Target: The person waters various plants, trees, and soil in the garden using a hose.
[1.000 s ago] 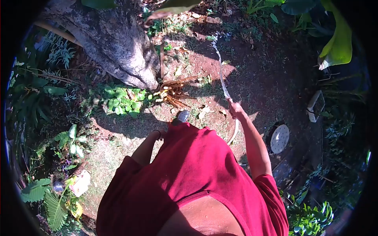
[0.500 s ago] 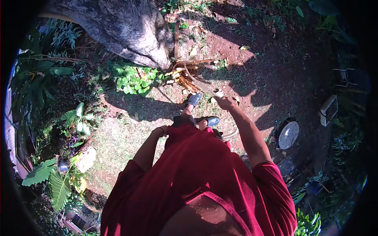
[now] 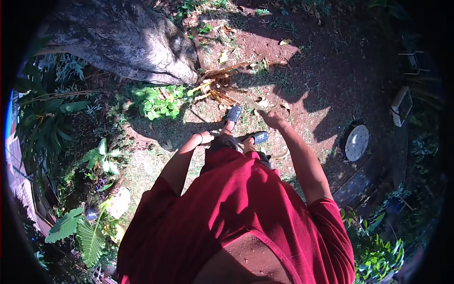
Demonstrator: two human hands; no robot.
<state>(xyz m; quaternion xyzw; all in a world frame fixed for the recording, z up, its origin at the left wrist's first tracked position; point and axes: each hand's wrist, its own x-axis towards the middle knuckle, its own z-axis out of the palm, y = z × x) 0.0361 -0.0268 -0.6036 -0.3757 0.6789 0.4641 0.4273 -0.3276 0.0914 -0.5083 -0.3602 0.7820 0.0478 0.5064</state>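
Observation:
My right hand (image 3: 273, 119) is closed around a pale hose, held out ahead of my feet. A translucent streak of water (image 3: 253, 102) leaves its end toward a cluster of cut orange-brown stalks (image 3: 221, 90) at the foot of a tree trunk. Behind that arm, a pale curved length of the hose (image 3: 280, 155) shows beside my leg. My left hand (image 3: 202, 137) hangs by the dark shorts (image 3: 223, 142), with a dark band at the wrist; its fingers are too small and partly hidden to read.
A thick grey trunk (image 3: 156, 61) leans in from the upper left, above a low leafy plant (image 3: 158, 102). To the right are a round speckled slab (image 3: 357, 143) and a pale rectangular block (image 3: 400, 106). Large-leaved plants (image 3: 90, 239) grow at lower left.
The clear arc of water that reached the stalks now shows only as a short streak near my right hand. My left hand has swung slightly forward, and the view has shifted.

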